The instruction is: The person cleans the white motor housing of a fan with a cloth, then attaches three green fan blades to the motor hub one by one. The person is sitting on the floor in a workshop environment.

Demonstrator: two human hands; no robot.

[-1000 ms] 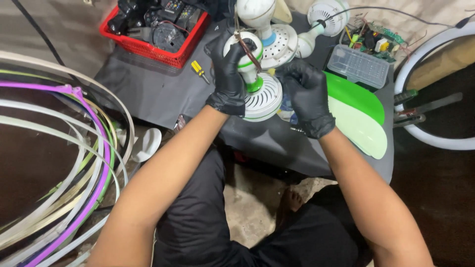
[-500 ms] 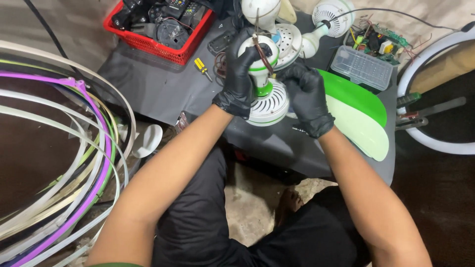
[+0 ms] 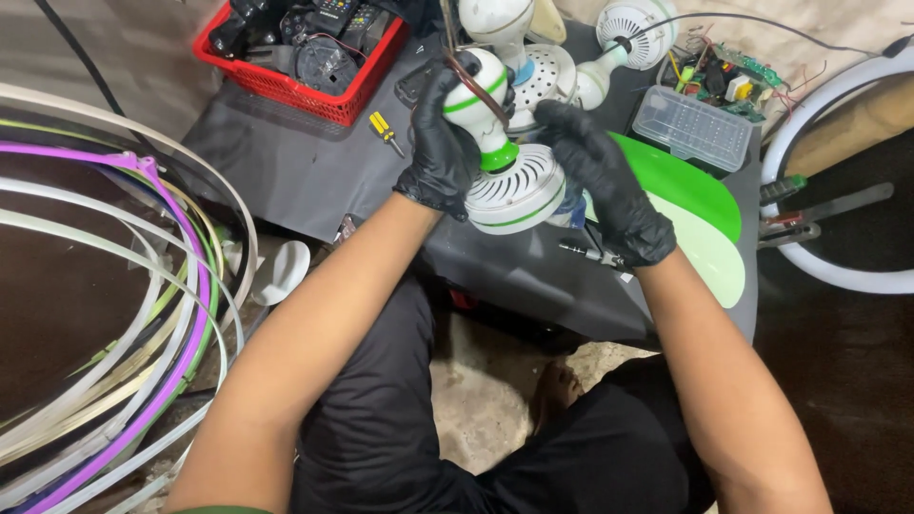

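Both my hands wear black gloves. My left hand [image 3: 440,143] grips the upper stem and canopy of a white ceiling-fan motor with green bands [image 3: 505,162], held tilted over the dark table [image 3: 314,181]. A brown wire runs over the top of the canopy. My right hand [image 3: 609,186] clasps the round motor housing from the right side. Under my right wrist a small metal-tipped tool [image 3: 588,252] lies on the table.
A red basket of black parts [image 3: 305,57] sits at the table's far left. A yellow-handled screwdriver [image 3: 386,130], other white fan motors [image 3: 543,67], a clear parts box [image 3: 695,128], a circuit board [image 3: 728,71], green fan blades [image 3: 700,205] and coloured hoops [image 3: 124,314] surround me.
The fan motor has tilted and lifted slightly in my hands, and my right hand has shifted higher around the housing.
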